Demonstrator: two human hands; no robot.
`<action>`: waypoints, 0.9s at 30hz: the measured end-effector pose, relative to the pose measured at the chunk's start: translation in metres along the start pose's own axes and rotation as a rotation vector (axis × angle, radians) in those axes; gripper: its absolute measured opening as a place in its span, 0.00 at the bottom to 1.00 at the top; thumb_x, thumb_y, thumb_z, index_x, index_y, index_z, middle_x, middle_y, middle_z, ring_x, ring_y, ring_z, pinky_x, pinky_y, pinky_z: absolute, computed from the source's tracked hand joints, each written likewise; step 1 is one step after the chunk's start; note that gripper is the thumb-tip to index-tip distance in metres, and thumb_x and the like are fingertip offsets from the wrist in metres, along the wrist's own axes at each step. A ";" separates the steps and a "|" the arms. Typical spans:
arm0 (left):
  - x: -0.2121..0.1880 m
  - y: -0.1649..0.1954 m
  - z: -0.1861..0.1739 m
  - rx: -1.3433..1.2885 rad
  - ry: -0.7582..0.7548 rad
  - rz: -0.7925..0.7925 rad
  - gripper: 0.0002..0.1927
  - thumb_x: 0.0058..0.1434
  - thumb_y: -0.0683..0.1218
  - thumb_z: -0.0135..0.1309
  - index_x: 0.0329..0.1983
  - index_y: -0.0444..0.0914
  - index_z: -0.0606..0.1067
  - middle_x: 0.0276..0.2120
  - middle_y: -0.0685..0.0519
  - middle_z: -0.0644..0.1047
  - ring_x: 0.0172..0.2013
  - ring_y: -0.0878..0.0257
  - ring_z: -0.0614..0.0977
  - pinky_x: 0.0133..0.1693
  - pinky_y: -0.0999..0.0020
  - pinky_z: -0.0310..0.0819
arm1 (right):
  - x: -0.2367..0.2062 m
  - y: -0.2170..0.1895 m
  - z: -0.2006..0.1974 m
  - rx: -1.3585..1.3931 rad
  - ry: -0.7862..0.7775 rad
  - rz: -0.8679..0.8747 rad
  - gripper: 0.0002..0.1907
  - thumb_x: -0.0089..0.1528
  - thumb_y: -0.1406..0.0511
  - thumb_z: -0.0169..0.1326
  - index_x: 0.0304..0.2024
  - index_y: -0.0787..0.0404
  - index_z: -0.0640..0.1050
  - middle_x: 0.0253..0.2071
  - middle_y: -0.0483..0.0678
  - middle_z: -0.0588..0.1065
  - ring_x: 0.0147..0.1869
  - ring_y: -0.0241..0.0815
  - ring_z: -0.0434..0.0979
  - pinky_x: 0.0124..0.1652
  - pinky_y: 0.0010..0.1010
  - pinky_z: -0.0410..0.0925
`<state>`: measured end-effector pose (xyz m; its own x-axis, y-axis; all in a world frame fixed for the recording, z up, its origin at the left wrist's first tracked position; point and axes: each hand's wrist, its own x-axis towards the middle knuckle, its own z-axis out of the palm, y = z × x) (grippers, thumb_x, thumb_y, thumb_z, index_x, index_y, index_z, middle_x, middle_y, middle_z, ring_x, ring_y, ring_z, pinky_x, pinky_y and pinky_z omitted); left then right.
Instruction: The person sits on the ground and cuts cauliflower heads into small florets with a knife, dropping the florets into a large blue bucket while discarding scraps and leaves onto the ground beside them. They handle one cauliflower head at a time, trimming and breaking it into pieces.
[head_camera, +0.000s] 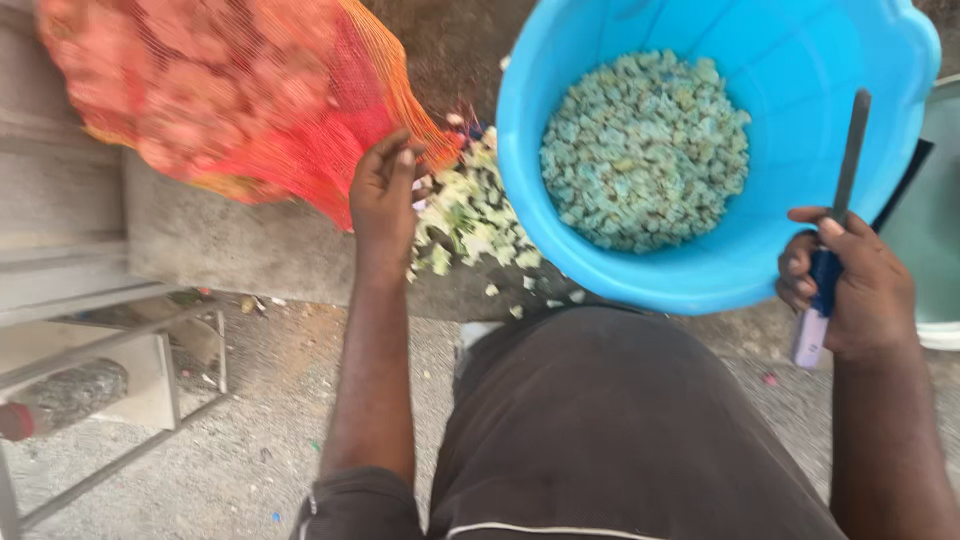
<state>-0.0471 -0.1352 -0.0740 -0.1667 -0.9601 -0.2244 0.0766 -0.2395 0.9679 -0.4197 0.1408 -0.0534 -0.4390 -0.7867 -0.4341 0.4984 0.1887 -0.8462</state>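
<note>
Blue tub (760, 250) already holds a good layer of chopped vegetable pieces (645, 150).
Right hand (860, 290) clasps a knife (835, 230); left hand (385, 195) pinches the red mesh sack (230, 100), full and unopened; scraps (470, 215) lie between.

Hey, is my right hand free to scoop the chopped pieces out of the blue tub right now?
Probably not: the right hand grips a knife at the blue tub rim. The chopped pieces lie uncovered, though.
</note>
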 end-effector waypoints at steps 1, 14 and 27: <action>-0.003 -0.012 -0.005 0.211 -0.008 0.008 0.19 0.71 0.46 0.52 0.63 0.35 0.73 0.51 0.49 0.80 0.47 0.59 0.82 0.47 0.63 0.76 | -0.001 0.000 -0.004 -0.043 0.007 0.018 0.14 0.77 0.65 0.41 0.57 0.69 0.72 0.31 0.49 0.70 0.28 0.36 0.64 0.27 0.28 0.59; -0.039 -0.077 0.023 1.132 -0.278 0.255 0.22 0.59 0.49 0.63 0.56 0.41 0.76 0.59 0.43 0.75 0.67 0.42 0.68 0.70 0.39 0.47 | -0.004 -0.001 0.003 -0.183 0.061 0.048 0.15 0.76 0.64 0.43 0.59 0.69 0.72 0.30 0.49 0.70 0.28 0.35 0.64 0.27 0.27 0.59; -0.006 -0.075 -0.036 1.086 -0.072 0.299 0.05 0.58 0.41 0.57 0.38 0.38 0.78 0.37 0.41 0.79 0.44 0.45 0.80 0.47 0.47 0.74 | 0.009 0.006 0.017 -0.346 0.078 0.020 0.15 0.79 0.64 0.44 0.58 0.72 0.72 0.34 0.49 0.70 0.34 0.36 0.65 0.30 0.28 0.58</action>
<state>-0.0163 -0.1163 -0.1493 -0.3438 -0.9390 0.0058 -0.7669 0.2844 0.5753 -0.4079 0.1246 -0.0578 -0.4939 -0.7361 -0.4629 0.2308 0.4022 -0.8860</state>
